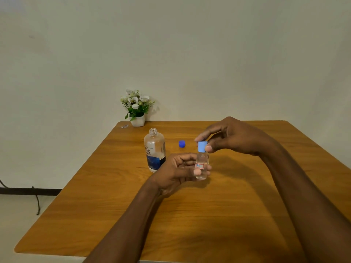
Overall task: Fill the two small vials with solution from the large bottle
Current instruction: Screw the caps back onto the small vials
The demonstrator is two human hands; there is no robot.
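Left hand [176, 171] gripping vial [201, 166], wooden table [76, 215], pale wall [209, 54]

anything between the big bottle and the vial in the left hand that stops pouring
Yes: the light blue cap sits on the vial, pinched by the right hand. The large bottle stands open.

The large bottle [154, 149] label reads partly "re-nu".
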